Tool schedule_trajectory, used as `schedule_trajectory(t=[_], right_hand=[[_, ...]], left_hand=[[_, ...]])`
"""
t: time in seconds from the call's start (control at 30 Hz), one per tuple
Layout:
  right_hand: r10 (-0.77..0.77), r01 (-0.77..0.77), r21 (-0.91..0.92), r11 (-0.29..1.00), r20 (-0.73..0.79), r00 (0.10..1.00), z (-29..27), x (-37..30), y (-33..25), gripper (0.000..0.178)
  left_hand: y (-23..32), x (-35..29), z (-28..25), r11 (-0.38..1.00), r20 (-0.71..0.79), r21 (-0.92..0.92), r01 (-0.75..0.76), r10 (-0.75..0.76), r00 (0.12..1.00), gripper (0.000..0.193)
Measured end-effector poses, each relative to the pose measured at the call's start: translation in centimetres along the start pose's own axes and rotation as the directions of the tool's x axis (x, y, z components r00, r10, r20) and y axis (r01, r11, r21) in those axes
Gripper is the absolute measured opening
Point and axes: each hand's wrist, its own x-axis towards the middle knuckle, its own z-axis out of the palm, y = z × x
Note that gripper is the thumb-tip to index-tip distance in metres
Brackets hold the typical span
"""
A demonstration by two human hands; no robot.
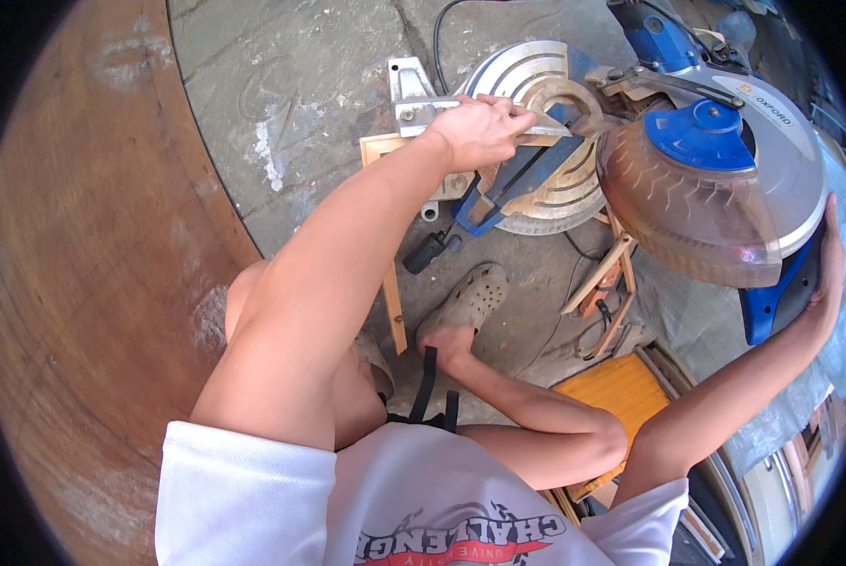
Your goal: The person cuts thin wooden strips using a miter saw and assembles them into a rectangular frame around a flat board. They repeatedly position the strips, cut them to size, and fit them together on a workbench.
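A blue and silver miter saw (772, 141) stands on the floor in front of me, its head up at the right over the round slotted table (574, 193). My left hand (484, 129) is closed over the metal fence (421, 113), pressing on a light wooden strip (377, 148) that lies along it. From the strip's left end another wooden piece runs down toward my foot. My right hand (829, 269) wraps the dark blue saw handle (772, 302); its fingers are partly hidden. A brownish see-through guard (687, 208) covers the blade area.
A brown wooden board (92, 283) fills the left side. Under the saw head lie wooden frame pieces (600, 275) and an orange tool (604, 288) with a cord. A yellow wooden panel (602, 387) and stacked strips are at lower right. My foot in a clog (475, 297) is near the saw.
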Motion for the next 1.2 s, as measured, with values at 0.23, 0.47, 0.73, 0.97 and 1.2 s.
schedule_trajectory(t=[0.23,0.47,0.73,0.97,1.2], right_hand=[[-0.274,0.241,-0.141,0.960,-0.306,0.912,3.5,-8.9,4.6,0.054],[-0.378,0.386,-0.069,0.920,-0.417,0.827,11.2,-21.3,12.2,0.054],[-0.392,0.369,-0.151,0.917,-0.513,0.764,15.5,-24.7,14.6,0.062],[-0.330,0.388,-0.005,0.922,-0.535,0.778,16.6,-25.4,15.8,0.061],[-0.241,0.341,0.107,0.934,-0.516,0.822,16.8,-25.4,15.0,0.063]], left_hand=[[-0.2,0.1,0.3,0.995,-0.010,0.084,-0.047,0.048,0.999,0.035],[-0.3,-0.2,0.9,0.999,-0.169,0.032,-0.037,0.042,0.985,0.026],[-0.5,-0.4,0.5,0.995,-0.167,0.098,-0.035,0.051,0.985,0.024],[-0.5,-0.4,0.2,0.997,-0.140,0.063,-0.052,0.061,0.988,0.023],[-0.4,-0.4,0.6,0.991,-0.133,0.126,-0.037,0.054,0.990,0.025]])
